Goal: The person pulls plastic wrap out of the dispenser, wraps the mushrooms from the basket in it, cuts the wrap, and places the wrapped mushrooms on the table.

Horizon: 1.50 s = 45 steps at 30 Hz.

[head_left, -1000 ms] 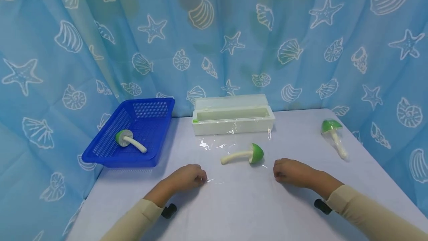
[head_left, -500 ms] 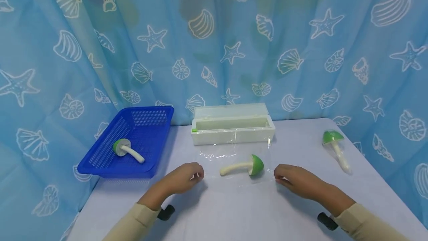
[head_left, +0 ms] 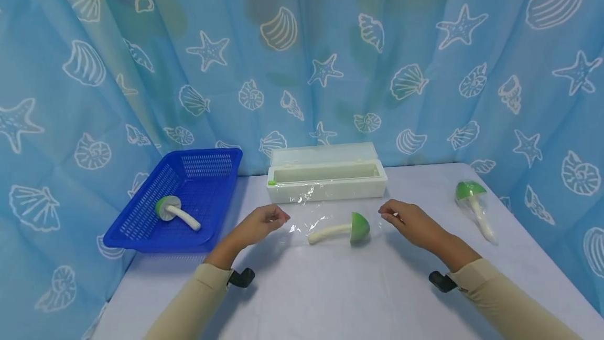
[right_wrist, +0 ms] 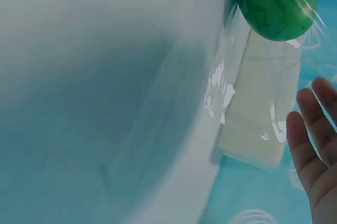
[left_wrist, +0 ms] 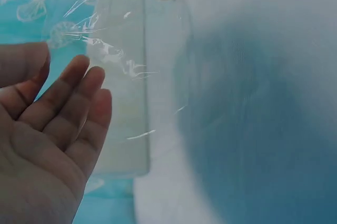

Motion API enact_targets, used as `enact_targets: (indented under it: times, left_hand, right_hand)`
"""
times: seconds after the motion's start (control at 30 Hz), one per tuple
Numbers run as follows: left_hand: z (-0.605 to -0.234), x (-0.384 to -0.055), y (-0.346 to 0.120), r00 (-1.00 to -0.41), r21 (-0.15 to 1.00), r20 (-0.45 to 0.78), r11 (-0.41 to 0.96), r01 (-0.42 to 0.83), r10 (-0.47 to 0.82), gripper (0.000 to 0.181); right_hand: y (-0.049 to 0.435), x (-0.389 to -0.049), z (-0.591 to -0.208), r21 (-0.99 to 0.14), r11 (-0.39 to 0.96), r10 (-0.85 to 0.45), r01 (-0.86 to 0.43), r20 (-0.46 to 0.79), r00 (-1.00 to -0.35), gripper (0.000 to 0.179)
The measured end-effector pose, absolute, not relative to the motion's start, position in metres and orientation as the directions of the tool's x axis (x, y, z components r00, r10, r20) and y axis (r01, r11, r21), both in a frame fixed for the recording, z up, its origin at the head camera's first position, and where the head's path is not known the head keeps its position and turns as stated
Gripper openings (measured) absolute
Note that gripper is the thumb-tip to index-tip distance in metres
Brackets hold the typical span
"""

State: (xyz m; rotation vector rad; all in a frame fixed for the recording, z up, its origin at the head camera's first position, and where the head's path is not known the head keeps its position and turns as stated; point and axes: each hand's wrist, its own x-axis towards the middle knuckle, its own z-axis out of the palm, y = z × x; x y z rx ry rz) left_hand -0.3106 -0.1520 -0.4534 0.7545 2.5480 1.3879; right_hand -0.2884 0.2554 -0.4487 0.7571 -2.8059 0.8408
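On my head feed the mushroom [head_left: 341, 230] lies mid-desk [head_left: 321, 293], stem toward 9 o'clock and cap toward 3. At 12 from it stands the box [head_left: 327, 191], lid tipped back, with clear film [head_left: 306, 224] reaching out in front. I have the left grip [head_left: 257, 224] at 9 and the right grip [head_left: 410, 219] near 3, both raised off the desk.

The left is narrow, thumb against forefinger and the other fingers loosely extended; from the creases beside it, I judge it is pinching the film's edge. The right looks much the same, but its wrist view cuts off the thumb, so I infer that pinch from the film's pull.

I take the step to be drawing film over the mushroom. I'd want both pinches at one height and the pull even; a low side would skew the sheet. I'd carry the edge toward 12, high enough to clear the cap, the bulky end most likely to snag or roll. Pulling hard could drag the box. I can't tell whether film also lies under the stem, so I'd check that.

The wrapped mushroom [head_left: 477, 209], between 2 and 3, makes a fair pattern.
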Motion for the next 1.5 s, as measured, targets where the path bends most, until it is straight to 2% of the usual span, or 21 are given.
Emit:
enact_targets:
  times: [0.17, 0.33, 0.5, 0.63, 0.73, 0.87, 0.97, 1.13, 1.27, 1.37, 1.5]
  left_hand:
    - [-0.474, -0.325, -0.142, -0.913, 0.951, 0.050, 0.260, 0.168, 0.406, 0.008]
    - [-0.491, -0.330, -0.128, -0.960, 0.991, -0.028, 0.134, 0.010, 0.280, 0.006]
    - [-0.490, -0.328, -0.114, -0.986, 0.991, -0.073, 0.126, -0.054, 0.150, 0.005]
    - [-0.490, -0.328, -0.111, -0.993, 0.976, -0.091, 0.203, -0.074, 0.079, 0.007]
    - [-0.492, -0.330, -0.112, -0.994, 0.920, -0.087, 0.389, -0.054, 0.068, 0.007]
    - [-0.493, -0.331, -0.116, -0.991, 0.760, -0.078, 0.650, 0.011, 0.108, 0.008]
    - [-0.491, -0.330, -0.118, -0.982, 0.656, -0.082, 0.751, 0.076, 0.172, 0.011]
    - [-0.487, -0.326, -0.124, -0.955, 0.512, -0.015, 0.823, 0.247, 0.296, 0.015]
    - [-0.484, -0.321, -0.127, -0.932, 0.440, -0.008, 0.838, 0.323, 0.364, 0.022]
    - [-0.483, -0.319, -0.127, -0.918, 0.422, -0.037, 0.839, 0.344, 0.396, 0.026]
    - [-0.482, -0.318, -0.122, -0.899, 0.363, -0.013, 0.840, 0.404, 0.438, 0.026]
  right_hand:
    - [0.254, -0.307, -0.462, -0.635, 0.644, -0.393, -0.427, 0.204, -0.897, 0.011]
    - [0.249, -0.318, -0.472, -0.796, 0.500, -0.358, -0.340, 0.168, -0.919, 0.018]
    - [0.232, -0.329, -0.480, -0.933, 0.348, -0.214, -0.096, 0.021, -0.977, 0.029]
    - [0.217, -0.334, -0.486, -0.948, 0.316, -0.095, 0.043, -0.076, -0.992, 0.035]
    - [0.214, -0.334, -0.490, -0.921, 0.385, -0.047, 0.066, -0.091, -0.995, 0.033]
    - [0.219, -0.336, -0.492, -0.862, 0.502, -0.009, 0.067, -0.083, -0.997, 0.027]
    - [0.223, -0.336, -0.492, -0.782, 0.621, -0.022, 0.044, -0.074, -0.997, 0.022]
    - [0.221, -0.335, -0.489, -0.586, 0.802, -0.141, -0.117, 0.004, -0.990, 0.003]
    - [0.217, -0.332, -0.489, -0.482, 0.844, -0.258, -0.234, 0.018, -0.966, 0.015]
    - [0.216, -0.331, -0.488, -0.446, 0.858, -0.290, -0.255, -0.011, -0.957, 0.014]
    - [0.219, -0.332, -0.487, -0.370, 0.885, -0.314, -0.282, -0.026, -0.949, 0.015]
